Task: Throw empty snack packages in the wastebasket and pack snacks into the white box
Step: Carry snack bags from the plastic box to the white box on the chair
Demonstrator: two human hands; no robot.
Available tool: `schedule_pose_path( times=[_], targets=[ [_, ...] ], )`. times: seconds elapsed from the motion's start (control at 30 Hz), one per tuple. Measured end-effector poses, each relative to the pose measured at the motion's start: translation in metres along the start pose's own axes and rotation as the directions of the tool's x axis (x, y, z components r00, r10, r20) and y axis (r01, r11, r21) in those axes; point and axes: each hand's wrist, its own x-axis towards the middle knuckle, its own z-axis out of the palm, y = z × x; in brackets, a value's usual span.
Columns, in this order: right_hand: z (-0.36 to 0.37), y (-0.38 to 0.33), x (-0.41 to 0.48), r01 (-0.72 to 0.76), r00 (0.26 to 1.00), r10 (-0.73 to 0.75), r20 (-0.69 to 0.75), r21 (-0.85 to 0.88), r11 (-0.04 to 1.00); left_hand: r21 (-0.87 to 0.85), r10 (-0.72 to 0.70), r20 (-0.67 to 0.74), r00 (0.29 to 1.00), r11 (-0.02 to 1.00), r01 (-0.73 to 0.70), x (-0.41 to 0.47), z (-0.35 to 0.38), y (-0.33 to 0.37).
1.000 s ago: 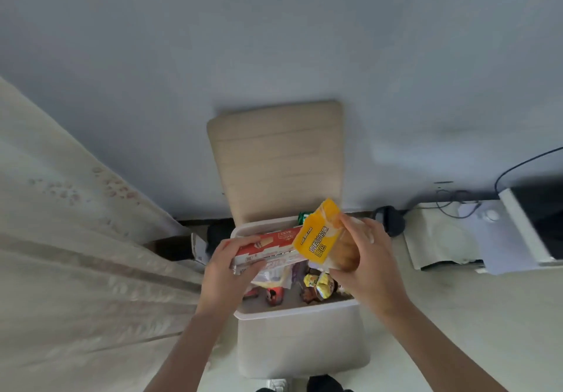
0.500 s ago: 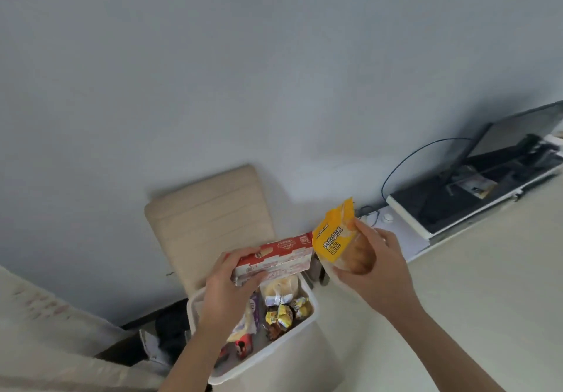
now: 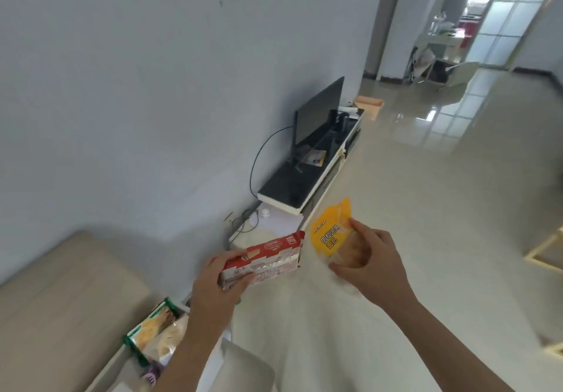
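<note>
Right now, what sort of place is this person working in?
Probably a home living room: a flat-screen television on a low media stand, a beige upholstered seat at lower left, and glossy tiled floor leading to another room.

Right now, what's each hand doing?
Left hand: grips the long red-and-white snack packet.
Right hand: grips the yellow-and-clear plastic bread bag.

Reference: the TV stand (image 3: 304,178), set along the wall. A television (image 3: 316,117) stands on it; a cable (image 3: 259,160) loops against the wall behind its near end. In front of the stand's near end, the left hand (image 3: 210,288) holds a flat snack pack (image 3: 262,257). To the right of that, the right hand (image 3: 368,263) holds a bread packet (image 3: 330,233). Further in front of the stand and to the left lies the box (image 3: 240,361), with a snack bag (image 3: 152,330) in it. The chair (image 3: 61,300) is leftmost.
</note>
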Motion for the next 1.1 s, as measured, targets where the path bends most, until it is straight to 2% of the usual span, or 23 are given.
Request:
schedule_pose_path(
  times=[0.1,0.3,0.6,0.8,1.1],
  targets=[
    [-0.047,0.03,0.006,-0.066,0.994,0.065,-0.087,-0.003,0.998,0.027,0.057,0.095,0.994,0.998,-0.059,0.023,0.049,0.016],
    [-0.162,0.11,0.018,-0.172,0.952,0.175,-0.251,0.035,0.984,-0.003,0.167,0.255,0.952,0.985,-0.171,0.068,0.193,0.074],
    [-0.314,0.213,0.027,-0.258,0.88,0.226,-0.417,-0.022,0.966,-0.093,0.284,0.411,0.866,0.958,-0.27,0.09,0.405,0.155],
    [-0.399,0.263,0.022,-0.35,0.804,0.262,-0.534,-0.068,0.934,-0.199,0.334,0.493,0.804,0.942,-0.269,0.088,0.518,0.207],
    [-0.464,0.326,0.033,-0.509,0.649,0.345,-0.679,-0.05,0.859,-0.328,0.39,0.61,0.69,0.917,-0.228,0.125,0.649,0.244]
  ],
)
